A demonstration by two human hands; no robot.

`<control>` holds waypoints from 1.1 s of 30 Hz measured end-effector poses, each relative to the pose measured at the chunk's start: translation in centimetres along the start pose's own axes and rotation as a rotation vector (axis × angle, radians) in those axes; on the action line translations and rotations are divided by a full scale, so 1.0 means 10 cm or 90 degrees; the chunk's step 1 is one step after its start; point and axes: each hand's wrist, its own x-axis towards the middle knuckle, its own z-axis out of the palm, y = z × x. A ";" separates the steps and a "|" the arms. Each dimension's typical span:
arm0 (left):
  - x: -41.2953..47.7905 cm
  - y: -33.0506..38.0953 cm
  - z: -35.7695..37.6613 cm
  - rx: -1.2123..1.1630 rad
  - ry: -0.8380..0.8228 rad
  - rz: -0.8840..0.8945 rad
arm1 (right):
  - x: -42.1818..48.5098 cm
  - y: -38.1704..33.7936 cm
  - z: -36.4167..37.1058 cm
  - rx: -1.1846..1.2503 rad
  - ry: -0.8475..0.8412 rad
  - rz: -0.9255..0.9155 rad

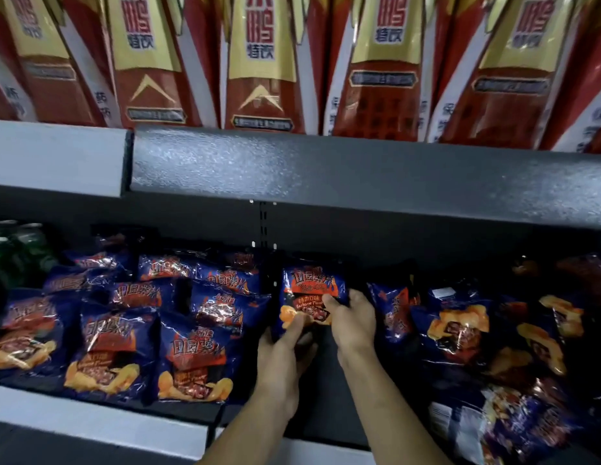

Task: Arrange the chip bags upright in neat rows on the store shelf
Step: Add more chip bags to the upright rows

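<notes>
A dark blue chip bag [310, 286] with orange and red print stands upright in the middle of the lower shelf [342, 414]. My left hand [285, 357] grips its lower left corner, thumb on the front. My right hand [352, 320] grips its right side, thumb across the front. To the left, several matching bags [195, 357] stand upright in rows. To the right, more bags [456, 327] lie tumbled at odd angles.
Tall red and gold packages [262, 62] fill the upper shelf, whose grey front edge [326, 166] overhangs the lower one. Green bottles [17, 250] stand at the far left. A perforated upright [263, 226] divides the back wall. More loose bags [513, 417] pile at the lower right.
</notes>
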 end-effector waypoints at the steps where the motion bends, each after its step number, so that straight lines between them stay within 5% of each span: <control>1: 0.01 0.00 -0.02 -0.004 0.008 -0.008 | 0.06 0.04 0.06 0.000 0.011 0.007; 19: 0.20 -0.01 -0.15 0.092 -0.021 -0.043 | 0.42 0.27 0.38 -0.082 0.054 0.014; 33: 0.11 -0.06 0.01 0.224 -0.044 0.042 | -0.34 -0.28 -0.04 -0.107 -0.058 -0.084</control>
